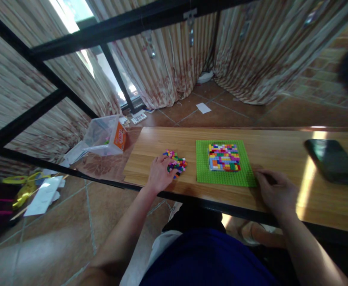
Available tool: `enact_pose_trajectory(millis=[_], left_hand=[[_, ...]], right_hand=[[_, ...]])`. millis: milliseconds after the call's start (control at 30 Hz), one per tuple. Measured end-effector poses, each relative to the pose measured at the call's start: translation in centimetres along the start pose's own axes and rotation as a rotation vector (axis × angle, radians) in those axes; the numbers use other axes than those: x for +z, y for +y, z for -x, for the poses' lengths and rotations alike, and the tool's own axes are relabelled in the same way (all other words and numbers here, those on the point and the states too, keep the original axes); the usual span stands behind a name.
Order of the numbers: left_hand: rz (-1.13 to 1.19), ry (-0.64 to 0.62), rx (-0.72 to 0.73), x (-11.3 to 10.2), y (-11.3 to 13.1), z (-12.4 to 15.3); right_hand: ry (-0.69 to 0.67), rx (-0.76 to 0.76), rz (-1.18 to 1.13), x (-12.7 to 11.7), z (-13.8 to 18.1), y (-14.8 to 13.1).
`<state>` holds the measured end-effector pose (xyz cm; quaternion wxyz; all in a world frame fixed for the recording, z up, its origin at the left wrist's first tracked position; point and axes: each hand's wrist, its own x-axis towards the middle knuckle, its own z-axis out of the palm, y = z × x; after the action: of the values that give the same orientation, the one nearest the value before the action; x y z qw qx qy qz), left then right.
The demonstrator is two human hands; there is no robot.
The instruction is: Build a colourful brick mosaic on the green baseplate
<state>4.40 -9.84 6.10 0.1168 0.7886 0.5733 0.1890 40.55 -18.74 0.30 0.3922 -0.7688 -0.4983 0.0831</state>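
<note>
My left hand [159, 173] reaches in from the left over a loose pile of small colourful building bricks [180, 163]. Its fingers are apart and touch the pile's near left side; no brick can be seen gripped. To the right lies a green studded baseplate [202, 161]. A low, roughly square block of multicoloured bricks [224, 157] stands on it. By the plate's lower right corner rests my right hand [277, 191], fingers curled together. Whatever may be inside those fingers is hidden.
The wooden bench top [159, 139] carries a dark phone [333, 162] at the right. Beyond its left end, a clear plastic box [105, 135] with an orange label sits low down. A black metal frame [102, 35] crosses overhead, with curtains [168, 71] behind.
</note>
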Motion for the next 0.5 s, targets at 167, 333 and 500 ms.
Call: enact_pose_trajectory(millis=[167, 333, 500], left_hand=[[-0.085, 0.027, -0.062, 1.2, 1.0, 1.2], [-0.123, 0.043, -0.065, 2.2, 1.2, 0.7], [-0.147, 0.036, -0.037, 2.3, 1.3, 0.5]], right_hand=[[0.017, 0.006, -0.002, 0.0, 0.0, -0.2], [0.038, -0.004, -0.008, 0.2, -0.1, -0.1], [0.046, -0.009, -0.014, 0.3, -0.1, 0.1]])
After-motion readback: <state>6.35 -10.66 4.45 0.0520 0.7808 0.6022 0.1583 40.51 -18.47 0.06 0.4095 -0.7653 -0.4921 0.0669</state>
